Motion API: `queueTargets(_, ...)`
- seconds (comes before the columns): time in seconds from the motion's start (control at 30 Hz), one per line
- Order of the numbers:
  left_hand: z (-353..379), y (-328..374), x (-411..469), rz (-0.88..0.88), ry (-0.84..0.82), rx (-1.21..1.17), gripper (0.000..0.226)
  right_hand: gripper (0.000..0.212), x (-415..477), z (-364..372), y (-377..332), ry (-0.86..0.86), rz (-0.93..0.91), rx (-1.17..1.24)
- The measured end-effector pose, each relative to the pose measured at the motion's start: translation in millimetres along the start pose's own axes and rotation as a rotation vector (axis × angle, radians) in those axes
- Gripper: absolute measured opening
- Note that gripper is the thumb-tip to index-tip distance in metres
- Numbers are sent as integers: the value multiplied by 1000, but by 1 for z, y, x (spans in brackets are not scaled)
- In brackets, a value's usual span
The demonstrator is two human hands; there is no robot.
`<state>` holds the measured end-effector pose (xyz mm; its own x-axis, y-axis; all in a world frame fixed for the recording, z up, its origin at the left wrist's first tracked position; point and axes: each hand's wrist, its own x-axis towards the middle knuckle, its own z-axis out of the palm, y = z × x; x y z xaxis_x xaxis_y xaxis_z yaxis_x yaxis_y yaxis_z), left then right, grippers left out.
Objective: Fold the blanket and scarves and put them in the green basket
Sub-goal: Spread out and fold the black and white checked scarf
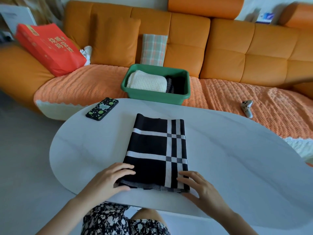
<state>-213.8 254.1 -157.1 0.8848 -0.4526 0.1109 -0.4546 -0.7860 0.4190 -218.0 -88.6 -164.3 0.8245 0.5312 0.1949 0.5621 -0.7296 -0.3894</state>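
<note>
A black scarf with white checks (152, 150) lies folded into a long rectangle on the white oval table (237, 158). My left hand (110, 179) grips its near left corner, fingers on top and thumb under the edge. My right hand (198, 185) holds the near right corner the same way. Beyond the table, the green basket (144, 97) sits on the sofa seat. Inside it lie a folded cream knitted blanket (147, 81) on the left and a folded dark scarf (176, 83) on the right.
A phone in a black case with green dots (102, 108) lies on the table's far left. On the orange sofa (245, 53) are a red bag (50, 48), a plaid cushion (153, 49) and a white controller (247, 108).
</note>
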Motion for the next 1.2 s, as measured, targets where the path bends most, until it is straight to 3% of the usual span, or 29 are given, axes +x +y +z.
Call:
queueTargets(0.27,3,6,3,97,110,64,43,36,0,-1,1,108,-75,-14)
queueTargets(0.4,2,11,0,109,136,56,28,29,2,-7,-5,160,-90,-21)
queueTargets(0.57,-16,23,-2,98,253,-8,40,21,2,-29,-14,239,-32,87)
queueTargets(0.67,-34,31,13,102,363,7,37,21,17,-49,-17,287,30,203)
queueTargets(0.87,-66,31,88,-135,513,-64,28,21,98,-74,13,376,256,435)
queueTargets(1.03,-71,11,172,-366,503,-104,30,22,178,-73,52,451,438,420)
queueTargets(1.1,-60,-4,195,-459,403,-122,41,28,196,-60,69,382,549,366)
queueTargets(1.2,-34,-14,205,-579,245,-38,63,48,198,-30,84,107,682,199)
